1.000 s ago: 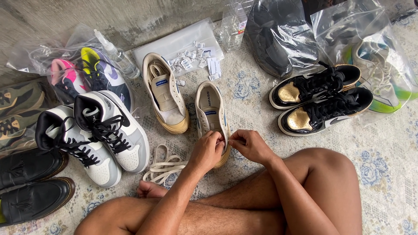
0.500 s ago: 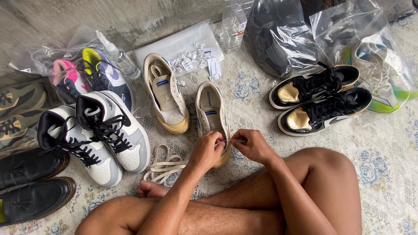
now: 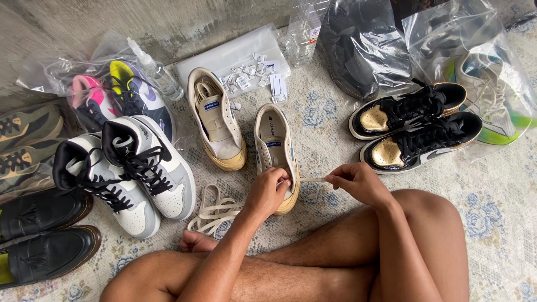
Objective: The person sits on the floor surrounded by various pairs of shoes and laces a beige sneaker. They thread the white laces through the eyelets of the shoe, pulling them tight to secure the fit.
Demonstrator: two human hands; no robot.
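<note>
I sit cross-legged on a patterned rug. A cream low-top sneaker (image 3: pixel 273 146) with a tan sole lies in front of me, toe toward me. My left hand (image 3: pixel 267 192) rests on its toe end and holds it. My right hand (image 3: pixel 354 180) pinches a cream shoelace (image 3: pixel 311 179) that stretches taut from the shoe to the right. Its mate (image 3: pixel 217 120) lies just left, with no lace in it. A loose cream lace (image 3: pixel 212 211) is heaped on the rug by my left forearm.
Grey, white and black high-tops (image 3: pixel 126 170) stand at left, black leather shoes (image 3: pixel 45 237) below them. Black and gold sneakers (image 3: pixel 417 130) lie at right. Bagged shoes (image 3: pixel 117 95) line the back wall, with a clear bag (image 3: pixel 238 56) and small white packets (image 3: pixel 246 81).
My right hand has moved right, away from the shoe, drawing the lace out taut. My left hand stays on the shoe's toe end.
</note>
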